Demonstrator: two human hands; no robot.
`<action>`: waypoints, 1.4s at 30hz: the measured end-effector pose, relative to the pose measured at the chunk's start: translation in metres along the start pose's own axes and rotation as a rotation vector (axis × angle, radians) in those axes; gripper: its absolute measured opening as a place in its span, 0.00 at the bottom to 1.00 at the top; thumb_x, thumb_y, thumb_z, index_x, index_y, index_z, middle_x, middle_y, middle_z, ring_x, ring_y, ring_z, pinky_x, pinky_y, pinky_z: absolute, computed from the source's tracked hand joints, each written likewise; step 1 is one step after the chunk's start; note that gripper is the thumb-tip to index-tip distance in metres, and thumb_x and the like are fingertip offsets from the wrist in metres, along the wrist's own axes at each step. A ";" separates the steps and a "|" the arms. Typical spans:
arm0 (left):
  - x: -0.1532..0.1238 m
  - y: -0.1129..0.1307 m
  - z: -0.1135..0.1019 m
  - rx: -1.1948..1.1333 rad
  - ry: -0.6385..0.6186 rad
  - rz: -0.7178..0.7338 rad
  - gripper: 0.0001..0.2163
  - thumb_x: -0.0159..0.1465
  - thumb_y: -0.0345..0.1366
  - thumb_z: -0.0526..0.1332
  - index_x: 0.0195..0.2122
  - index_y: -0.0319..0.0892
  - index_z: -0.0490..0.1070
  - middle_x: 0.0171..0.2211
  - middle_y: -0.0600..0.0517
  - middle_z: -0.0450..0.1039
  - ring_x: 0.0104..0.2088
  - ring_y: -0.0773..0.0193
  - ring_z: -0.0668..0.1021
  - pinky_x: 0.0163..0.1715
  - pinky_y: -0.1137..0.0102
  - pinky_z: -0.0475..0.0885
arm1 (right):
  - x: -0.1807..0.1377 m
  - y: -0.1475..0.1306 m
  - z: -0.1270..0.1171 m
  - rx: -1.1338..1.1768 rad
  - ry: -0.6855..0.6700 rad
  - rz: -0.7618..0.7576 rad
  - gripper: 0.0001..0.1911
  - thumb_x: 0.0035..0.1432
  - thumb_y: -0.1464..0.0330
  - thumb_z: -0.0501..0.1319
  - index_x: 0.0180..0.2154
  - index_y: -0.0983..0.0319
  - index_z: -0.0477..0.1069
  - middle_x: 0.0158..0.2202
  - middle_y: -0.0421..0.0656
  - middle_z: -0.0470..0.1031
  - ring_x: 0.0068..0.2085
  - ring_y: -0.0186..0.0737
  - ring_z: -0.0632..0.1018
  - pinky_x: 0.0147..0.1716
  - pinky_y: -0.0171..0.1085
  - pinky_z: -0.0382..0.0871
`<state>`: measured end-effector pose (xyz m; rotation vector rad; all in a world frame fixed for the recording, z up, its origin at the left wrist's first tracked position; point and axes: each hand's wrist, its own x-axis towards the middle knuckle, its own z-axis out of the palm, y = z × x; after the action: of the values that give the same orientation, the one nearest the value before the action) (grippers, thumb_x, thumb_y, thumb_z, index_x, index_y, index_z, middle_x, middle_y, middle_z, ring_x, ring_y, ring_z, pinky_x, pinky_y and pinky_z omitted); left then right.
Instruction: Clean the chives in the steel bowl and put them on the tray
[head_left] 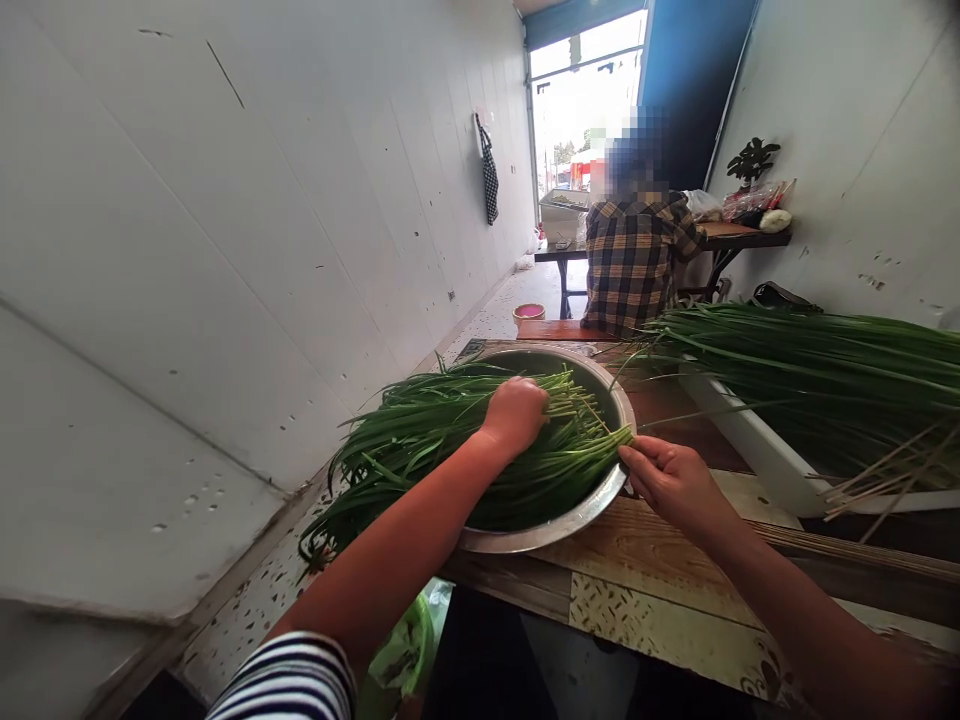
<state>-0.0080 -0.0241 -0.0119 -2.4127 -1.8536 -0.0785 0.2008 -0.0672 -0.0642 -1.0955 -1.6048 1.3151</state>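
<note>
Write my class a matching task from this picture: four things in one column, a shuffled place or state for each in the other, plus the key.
Things
1. Left hand
2. Cloth
3. White box
4. Right hand

Places and states
A. Hanging on the wall
B. Pinching stalk ends at the bowl's rim
C. Curled over the greens inside the bowl
D. Beside the bowl, heaped with leaves

Pairs: 1-C, 2-A, 3-D, 4-B

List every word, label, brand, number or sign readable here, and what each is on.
None can be read.
Metal bowl and white tray: no visible text.
Reddish packaging at the back: too small and blurred to tell whether it is printed.
Red shape outdoors: likewise too blurred.
</note>
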 end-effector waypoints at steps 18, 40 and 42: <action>0.000 0.002 0.004 -0.181 0.160 0.028 0.10 0.60 0.30 0.55 0.33 0.39 0.77 0.34 0.46 0.78 0.38 0.60 0.77 0.43 0.67 0.69 | 0.002 0.002 0.001 0.034 -0.007 0.005 0.19 0.55 0.52 0.58 0.25 0.62 0.63 0.17 0.33 0.54 0.19 0.28 0.54 0.18 0.32 0.45; 0.009 0.007 0.026 -1.193 0.121 -0.159 0.07 0.54 0.29 0.61 0.33 0.36 0.77 0.27 0.51 0.78 0.22 0.70 0.75 0.27 0.75 0.71 | 0.001 0.002 0.001 0.034 -0.012 0.012 0.17 0.55 0.55 0.58 0.25 0.62 0.63 0.18 0.33 0.53 0.19 0.28 0.54 0.18 0.32 0.44; 0.008 0.008 0.024 -1.211 0.122 -0.176 0.07 0.55 0.28 0.61 0.34 0.35 0.76 0.27 0.51 0.78 0.22 0.71 0.74 0.26 0.75 0.71 | 0.001 0.002 0.001 0.022 -0.013 0.013 0.16 0.56 0.56 0.58 0.26 0.62 0.63 0.17 0.33 0.53 0.19 0.28 0.53 0.17 0.32 0.44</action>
<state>0.0013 -0.0158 -0.0351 -2.6340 -2.3024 -1.7572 0.1999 -0.0663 -0.0665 -1.0870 -1.5915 1.3481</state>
